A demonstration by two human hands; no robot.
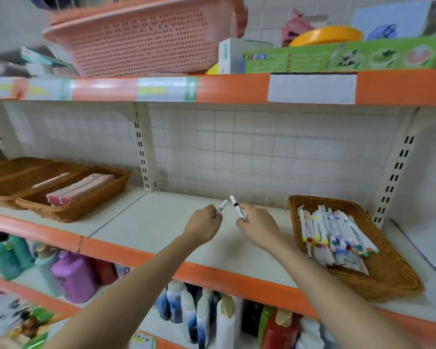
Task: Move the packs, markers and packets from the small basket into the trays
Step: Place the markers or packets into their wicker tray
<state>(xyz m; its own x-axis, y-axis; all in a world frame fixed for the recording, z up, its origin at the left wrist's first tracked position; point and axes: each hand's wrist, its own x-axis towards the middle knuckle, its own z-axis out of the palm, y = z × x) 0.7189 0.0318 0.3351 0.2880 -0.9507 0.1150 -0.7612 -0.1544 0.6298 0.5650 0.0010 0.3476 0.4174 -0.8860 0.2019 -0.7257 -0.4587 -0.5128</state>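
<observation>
My left hand is closed on a white marker over the middle of the shelf. Just to its right, my right hand grips a second white marker with a black band. At the right, the small wicker basket holds several markers with coloured caps and some packets. Far left stand the wicker trays; the nearest one holds pink packs, and a pale stick lies in the tray beside it.
An orange-edged shelf carries everything, with a tiled wall behind. Above, a pink perforated basket and green boxes sit on the upper shelf. Bottles crowd the shelf below.
</observation>
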